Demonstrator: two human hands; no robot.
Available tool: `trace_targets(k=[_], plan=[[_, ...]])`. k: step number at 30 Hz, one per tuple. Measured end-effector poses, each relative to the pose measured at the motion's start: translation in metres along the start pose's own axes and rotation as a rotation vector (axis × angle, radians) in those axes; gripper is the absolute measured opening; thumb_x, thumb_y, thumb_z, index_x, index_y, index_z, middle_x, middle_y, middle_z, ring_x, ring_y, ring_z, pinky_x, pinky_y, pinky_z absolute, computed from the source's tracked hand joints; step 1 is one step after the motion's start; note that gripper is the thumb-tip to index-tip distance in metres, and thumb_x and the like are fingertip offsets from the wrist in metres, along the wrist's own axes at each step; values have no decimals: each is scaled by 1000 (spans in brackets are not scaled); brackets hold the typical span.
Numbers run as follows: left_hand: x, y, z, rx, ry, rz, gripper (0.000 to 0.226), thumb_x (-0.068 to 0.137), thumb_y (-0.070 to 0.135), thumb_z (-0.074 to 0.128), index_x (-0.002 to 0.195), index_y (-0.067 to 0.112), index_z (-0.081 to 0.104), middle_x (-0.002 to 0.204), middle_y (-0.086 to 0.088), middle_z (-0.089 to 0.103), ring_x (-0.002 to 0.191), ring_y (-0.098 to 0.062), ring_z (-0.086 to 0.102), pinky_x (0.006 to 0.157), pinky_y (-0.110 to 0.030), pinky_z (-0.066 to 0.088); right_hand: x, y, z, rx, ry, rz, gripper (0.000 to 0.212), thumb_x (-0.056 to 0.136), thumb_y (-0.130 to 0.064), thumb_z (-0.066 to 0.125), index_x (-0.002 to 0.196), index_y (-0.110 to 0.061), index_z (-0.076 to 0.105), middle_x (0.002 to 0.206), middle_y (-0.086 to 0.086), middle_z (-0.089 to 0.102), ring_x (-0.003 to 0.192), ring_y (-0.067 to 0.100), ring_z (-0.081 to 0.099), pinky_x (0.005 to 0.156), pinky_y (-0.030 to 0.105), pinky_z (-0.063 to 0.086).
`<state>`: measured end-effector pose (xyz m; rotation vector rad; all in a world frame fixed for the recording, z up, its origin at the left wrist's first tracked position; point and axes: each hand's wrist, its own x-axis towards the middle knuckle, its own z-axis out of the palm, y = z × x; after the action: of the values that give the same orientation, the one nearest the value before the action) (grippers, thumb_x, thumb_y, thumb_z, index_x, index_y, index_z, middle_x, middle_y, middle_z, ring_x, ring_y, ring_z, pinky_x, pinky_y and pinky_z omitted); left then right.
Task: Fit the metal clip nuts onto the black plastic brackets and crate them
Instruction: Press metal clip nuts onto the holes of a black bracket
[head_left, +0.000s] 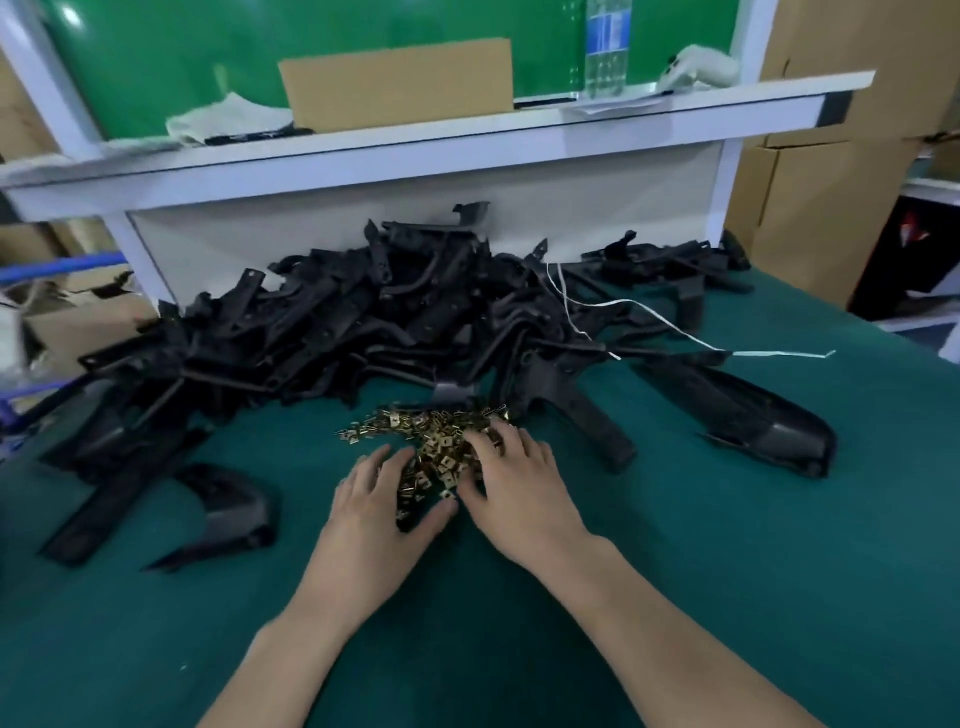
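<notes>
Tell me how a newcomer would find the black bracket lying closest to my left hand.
Start at the heap of black brackets on the green table. At its near left corner, left of the left hand, lies the bracket. Unlike the tangled ones, it is short, curved and nearest the front edge.

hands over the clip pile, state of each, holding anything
Left hand: open, fingers spread on the pile of small brass-coloured metal clip nuts, holding nothing.
Right hand: open, fingers spread on the same pile.
</notes>
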<state>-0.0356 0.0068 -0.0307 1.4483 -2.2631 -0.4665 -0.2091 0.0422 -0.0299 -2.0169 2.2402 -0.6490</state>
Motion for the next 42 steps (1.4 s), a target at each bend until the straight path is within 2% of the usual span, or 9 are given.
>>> trace_targets(k=[3,8,13,20,23,28,34,38,42], plan=[[1,1,-8,-139,135,21,69,89,67,42,144,25,47,146,9,45,137,-15,40,110,-36,41,4,3,-1,85,26,-43,45,103,-39,42,146,-26,43,150,-1,41,138,25,35,117,39,24],[5,-18,-34,236,551,-231,46,96,33,59,130,3,57,131,-28,55,129,-46,43,113,-61,24,1,16,-9,469,12,30,32,105,-36,44,136,-38,52,135,-21,46,103,6,49,91,23,40],[-4,-45,-51,342,236,-656,54,97,42,51,135,4,46,125,-37,51,120,-53,46,109,-60,29,6,20,-8,546,51,68,30,105,-35,43,131,-41,55,130,-27,47,78,-4,46,77,19,39],[-6,-41,-51,184,320,-438,52,97,24,53,144,6,40,122,-30,57,110,-48,54,102,-57,39,7,24,-12,783,70,188,29,104,-36,45,127,-47,58,128,-29,51,103,-8,55,85,14,43],[-9,-23,-50,-229,464,-199,41,100,30,51,137,29,34,119,2,63,92,-12,63,70,-40,49,9,30,-16,819,115,253,32,104,-34,46,132,-44,57,136,-20,50,116,-4,50,104,24,42],[-15,1,-45,-754,506,10,18,98,41,43,115,47,48,121,15,70,100,-3,64,87,-31,43,12,45,-27,730,127,353,44,105,-32,44,149,-31,44,166,-2,19,153,12,5,119,27,8],[-8,-1,-51,-1612,132,-302,28,100,22,49,124,10,57,109,-22,72,101,-34,72,87,-44,61,8,55,-36,688,471,486,42,104,-27,42,146,-32,46,159,-9,33,150,8,13,122,34,16],[-8,0,-52,-1669,-79,-391,43,97,36,50,124,6,65,108,-26,71,83,-31,72,62,-33,59,-1,35,-38,733,587,241,41,101,-42,39,141,-42,46,137,-34,45,134,-7,35,109,23,31],[-10,1,-50,-1556,-293,-464,62,88,53,53,125,6,68,113,-32,69,73,-30,69,53,-30,50,-7,12,-35,1030,367,27,46,98,-58,45,143,-51,41,135,-30,53,126,-6,50,97,14,42]])
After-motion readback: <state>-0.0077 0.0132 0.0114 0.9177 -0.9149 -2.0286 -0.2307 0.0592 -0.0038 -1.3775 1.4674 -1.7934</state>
